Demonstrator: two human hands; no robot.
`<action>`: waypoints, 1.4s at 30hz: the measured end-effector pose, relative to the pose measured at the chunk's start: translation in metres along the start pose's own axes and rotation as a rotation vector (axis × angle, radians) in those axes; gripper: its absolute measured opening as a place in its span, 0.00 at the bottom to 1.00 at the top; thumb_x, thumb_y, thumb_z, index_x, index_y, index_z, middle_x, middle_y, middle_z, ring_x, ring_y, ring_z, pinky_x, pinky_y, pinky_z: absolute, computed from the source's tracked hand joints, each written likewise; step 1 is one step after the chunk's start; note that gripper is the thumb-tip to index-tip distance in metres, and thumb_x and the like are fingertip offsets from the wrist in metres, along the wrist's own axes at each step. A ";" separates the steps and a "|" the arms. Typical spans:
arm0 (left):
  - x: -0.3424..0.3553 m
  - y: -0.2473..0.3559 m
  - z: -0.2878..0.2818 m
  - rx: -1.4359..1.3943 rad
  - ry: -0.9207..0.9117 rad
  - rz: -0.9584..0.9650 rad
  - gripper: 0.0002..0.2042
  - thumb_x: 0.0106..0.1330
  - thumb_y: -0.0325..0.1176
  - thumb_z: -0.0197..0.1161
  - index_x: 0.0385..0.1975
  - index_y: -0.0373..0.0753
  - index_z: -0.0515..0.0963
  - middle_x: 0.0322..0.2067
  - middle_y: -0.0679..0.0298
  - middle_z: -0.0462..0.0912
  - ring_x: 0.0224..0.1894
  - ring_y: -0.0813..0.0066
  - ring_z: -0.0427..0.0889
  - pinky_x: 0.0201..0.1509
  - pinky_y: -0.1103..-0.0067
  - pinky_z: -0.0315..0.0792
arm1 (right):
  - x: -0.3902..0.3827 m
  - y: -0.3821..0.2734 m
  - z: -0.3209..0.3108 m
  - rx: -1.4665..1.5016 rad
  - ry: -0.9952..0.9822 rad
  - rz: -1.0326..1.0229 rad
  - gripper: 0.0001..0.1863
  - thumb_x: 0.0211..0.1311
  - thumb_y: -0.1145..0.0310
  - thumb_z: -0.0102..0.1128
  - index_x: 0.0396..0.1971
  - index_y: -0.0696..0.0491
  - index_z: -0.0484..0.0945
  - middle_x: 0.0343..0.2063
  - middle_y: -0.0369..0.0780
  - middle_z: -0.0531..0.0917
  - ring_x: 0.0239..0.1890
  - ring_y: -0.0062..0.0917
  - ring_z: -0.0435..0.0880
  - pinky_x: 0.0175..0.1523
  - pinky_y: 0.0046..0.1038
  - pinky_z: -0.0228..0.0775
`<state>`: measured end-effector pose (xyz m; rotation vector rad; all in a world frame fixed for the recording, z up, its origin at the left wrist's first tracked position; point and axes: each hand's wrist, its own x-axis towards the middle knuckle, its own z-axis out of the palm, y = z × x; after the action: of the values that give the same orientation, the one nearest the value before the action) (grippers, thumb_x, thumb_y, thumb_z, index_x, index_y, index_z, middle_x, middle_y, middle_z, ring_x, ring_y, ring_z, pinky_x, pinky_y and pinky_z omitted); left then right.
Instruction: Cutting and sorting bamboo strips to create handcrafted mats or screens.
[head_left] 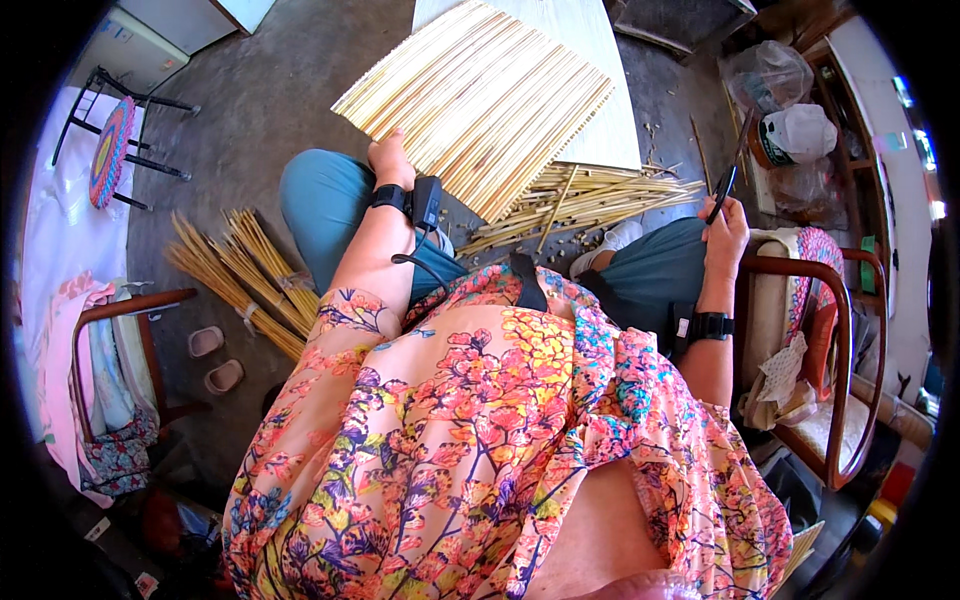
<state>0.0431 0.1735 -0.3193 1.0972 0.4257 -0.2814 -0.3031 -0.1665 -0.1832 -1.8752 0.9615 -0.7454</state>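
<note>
A flat panel of pale stalks, laid side by side, slants above my knees. My left hand is closed on its near left edge, thumb uppermost; the fingers beneath are hidden. Over my right knee, my right hand grips a long, thin, dark-bladed tool that points away from me, apart from the panel. Its exact kind is hard to make out. Under the panel's near right side lies a loose pile of cut stalks on the floor.
A pale board lies beneath the panel. Tied stalk bundles and pink slippers lie on the floor at left. A stool stands far left. At right are a wooden-armed chair and plastic bags.
</note>
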 end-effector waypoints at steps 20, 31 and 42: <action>-0.072 -0.033 0.056 1.671 -0.541 1.082 0.36 0.57 0.50 0.58 0.61 0.35 0.55 0.63 0.43 0.49 0.65 0.47 0.47 0.67 0.62 0.44 | 0.002 0.000 -0.004 0.329 0.028 0.062 0.07 0.54 0.72 0.60 0.31 0.56 0.74 0.19 0.35 0.77 0.19 0.10 0.71 0.17 0.11 0.55; -0.082 -0.032 0.057 1.826 -0.732 0.949 0.34 0.58 0.57 0.54 0.63 0.51 0.56 0.65 0.45 0.42 0.68 0.50 0.36 0.66 0.56 0.34 | -0.001 -0.007 -0.007 0.359 0.035 0.058 0.06 0.56 0.71 0.58 0.31 0.56 0.73 0.19 0.34 0.76 0.15 0.09 0.66 0.18 0.11 0.54; -0.088 -0.034 0.058 1.983 -0.779 0.902 0.32 0.62 0.56 0.47 0.65 0.55 0.51 0.65 0.44 0.37 0.67 0.44 0.32 0.65 0.52 0.31 | -0.003 -0.017 -0.004 0.323 0.012 0.079 0.06 0.58 0.70 0.57 0.30 0.57 0.73 0.19 0.33 0.75 0.15 0.08 0.65 0.18 0.11 0.54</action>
<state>-0.0379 0.1077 -0.2824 2.7149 -1.4166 -0.2325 -0.3023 -0.1599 -0.1665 -1.5459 0.8610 -0.8128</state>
